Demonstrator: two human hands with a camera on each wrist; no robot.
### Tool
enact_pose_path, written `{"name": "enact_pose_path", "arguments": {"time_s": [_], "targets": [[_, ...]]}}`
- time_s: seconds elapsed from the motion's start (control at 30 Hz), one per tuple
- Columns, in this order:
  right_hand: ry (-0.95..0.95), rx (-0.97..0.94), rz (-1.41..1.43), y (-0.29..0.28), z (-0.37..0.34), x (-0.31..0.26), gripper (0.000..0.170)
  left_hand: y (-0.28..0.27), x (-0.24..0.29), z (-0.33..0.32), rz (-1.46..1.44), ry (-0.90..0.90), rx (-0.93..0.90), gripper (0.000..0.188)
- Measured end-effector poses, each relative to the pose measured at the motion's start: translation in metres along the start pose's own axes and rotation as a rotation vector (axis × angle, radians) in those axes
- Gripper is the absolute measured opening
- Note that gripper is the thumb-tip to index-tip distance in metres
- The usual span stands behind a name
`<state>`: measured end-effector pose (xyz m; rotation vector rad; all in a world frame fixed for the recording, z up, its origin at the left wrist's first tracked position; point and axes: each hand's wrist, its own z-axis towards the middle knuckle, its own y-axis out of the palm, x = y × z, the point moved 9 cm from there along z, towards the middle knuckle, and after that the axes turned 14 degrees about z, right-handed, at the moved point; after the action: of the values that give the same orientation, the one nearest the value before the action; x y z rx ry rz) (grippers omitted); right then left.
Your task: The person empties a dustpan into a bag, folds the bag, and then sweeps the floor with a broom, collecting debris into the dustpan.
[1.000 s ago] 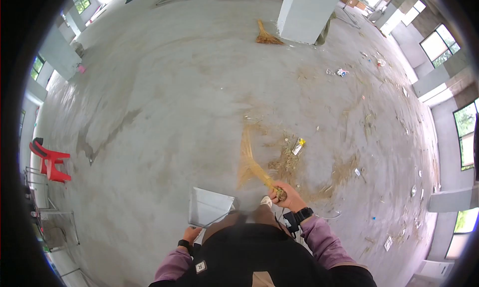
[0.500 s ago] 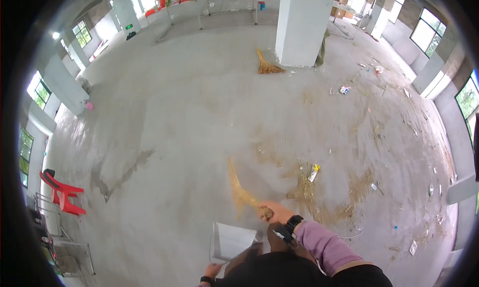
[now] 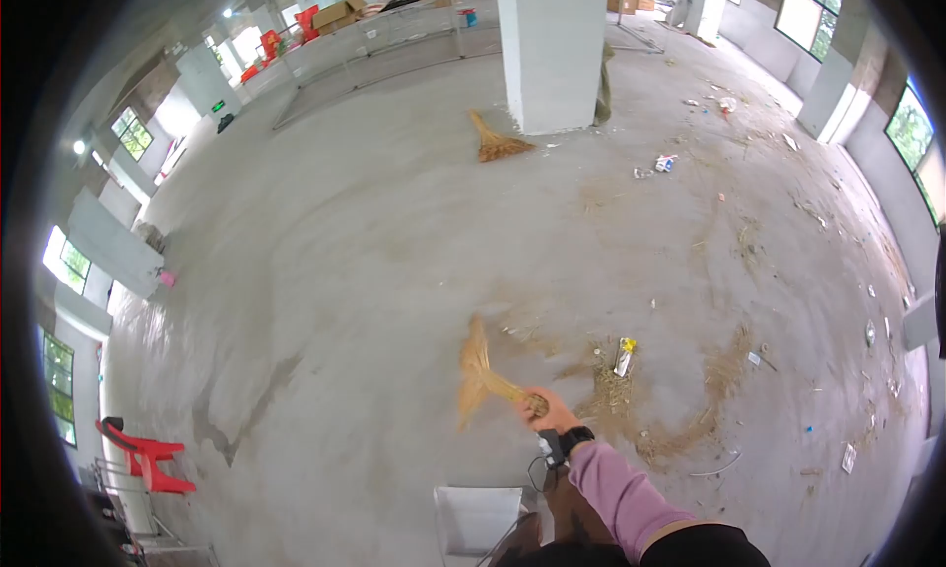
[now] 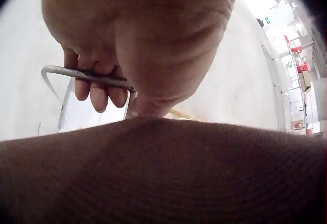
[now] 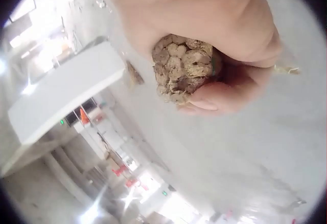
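Note:
My right hand [image 3: 548, 409] grips the bound handle end of a straw broom [image 3: 477, 365], whose blurred bristles are over the floor to the hand's left. In the right wrist view, my fingers and thumb wrap round the broom's stalk end [image 5: 183, 66]. A pale metal dustpan [image 3: 477, 520] is low in the head view, beside my legs. My left hand [image 4: 138, 45] is out of the head view; in the left wrist view its fingers curl round the dustpan's thin metal handle [image 4: 84, 74]. Straw debris [image 3: 613, 395] with a yellow-and-white wrapper [image 3: 625, 356] lies right of the broom.
A second broom [image 3: 501, 145] lies by a white pillar [image 3: 555, 55]. At the lower left is a red chair [image 3: 150, 457]. Litter and straw [image 3: 746, 242] are scattered over the right side of the floor. Metal frames and boxes [image 3: 338, 15] are at the back.
The head view has tilted up and shifted, and my left hand has gone out of it. The broom's bristles have swung in front of me, in my right hand's grip.

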<state>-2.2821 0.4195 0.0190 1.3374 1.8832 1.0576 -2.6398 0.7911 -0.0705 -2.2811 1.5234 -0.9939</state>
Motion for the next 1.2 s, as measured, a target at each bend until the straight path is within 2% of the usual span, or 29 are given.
{"name": "enact_pose_path", "arguments": {"time_s": [0.07, 0.13, 0.3, 0.37, 0.43, 0.5, 0.53, 0.57, 0.63, 0.7, 0.73, 0.8, 0.87, 1.03, 1.1, 1.13, 1.17, 1.2], "targets": [[0.0, 0.036, 0.075, -0.022, -0.023, -0.022, 0.018, -0.013, 0.003, 0.017, 0.004, -0.062, -0.037, 0.034], [0.08, 0.044, 0.409, -0.041, -0.044, -0.028, 0.02, -0.027, 0.01, 0.03, 0.019, -0.073, -0.053, 0.034], [0.055, 0.116, 0.49, -0.067, -0.113, -0.054, 0.021, -0.044, 0.018, 0.062, 0.082, -0.024, -0.08, 0.035], [0.045, 0.099, 0.502, -0.069, -0.135, -0.056, 0.019, -0.047, 0.018, 0.071, 0.118, 0.023, -0.079, 0.035], [-0.047, 0.148, 0.503, -0.082, -0.148, -0.063, 0.017, -0.048, 0.014, 0.071, 0.174, 0.113, -0.07, 0.036], [-0.089, 0.178, 0.548, -0.095, -0.155, -0.06, 0.016, -0.046, 0.004, 0.066, 0.271, 0.251, -0.049, 0.037], [-0.171, 0.22, 0.454, -0.091, -0.162, -0.061, 0.014, -0.043, -0.001, 0.063, 0.362, 0.351, -0.037, 0.037], [-0.155, 0.216, 0.481, -0.082, -0.164, -0.056, 0.013, -0.037, -0.01, 0.056, 0.43, 0.426, -0.021, 0.038], [-0.126, 0.212, 0.551, -0.065, -0.165, -0.038, 0.012, -0.042, -0.008, 0.052, 0.354, 0.404, -0.102, 0.038], [-0.129, 0.193, 0.434, -0.047, -0.161, -0.022, 0.012, -0.058, -0.016, 0.039, -0.267, -0.118, -0.126, 0.04], [-0.137, 0.176, 0.375, -0.037, -0.159, -0.014, 0.012, -0.057, -0.019, 0.035, -0.29, -0.137, -0.114, 0.041], [-0.154, 0.191, 0.27, -0.032, -0.16, 0.002, 0.011, -0.061, -0.02, 0.037, -0.33, -0.166, -0.086, 0.043], [-0.172, 0.203, 0.172, -0.014, -0.164, 0.015, 0.01, -0.066, -0.018, 0.035, -0.223, -0.153, -0.093, 0.044], [0.119, 0.2, 0.252, -0.017, -0.116, 0.033, 0.009, -0.068, -0.006, 0.041, -0.2, -0.195, -0.126, 0.049], [0.226, 0.183, 0.287, -0.006, -0.083, 0.035, 0.01, -0.049, -0.029, 0.06, -0.233, -0.231, -0.141, 0.048], [0.161, 0.144, 0.129, -0.001, -0.061, 0.026, 0.01, -0.05, -0.037, 0.071, -0.244, -0.248, -0.146, 0.047], [0.098, 0.108, -0.025, 0.004, -0.041, 0.02, 0.011, -0.068, -0.014, 0.067, -0.063, -0.073, -0.128, 0.045], [0.102, 0.087, -0.049, 0.01, -0.02, 0.021, 0.011, -0.08, 0.007, 0.051, 0.117, 0.099, -0.114, 0.045]]}}
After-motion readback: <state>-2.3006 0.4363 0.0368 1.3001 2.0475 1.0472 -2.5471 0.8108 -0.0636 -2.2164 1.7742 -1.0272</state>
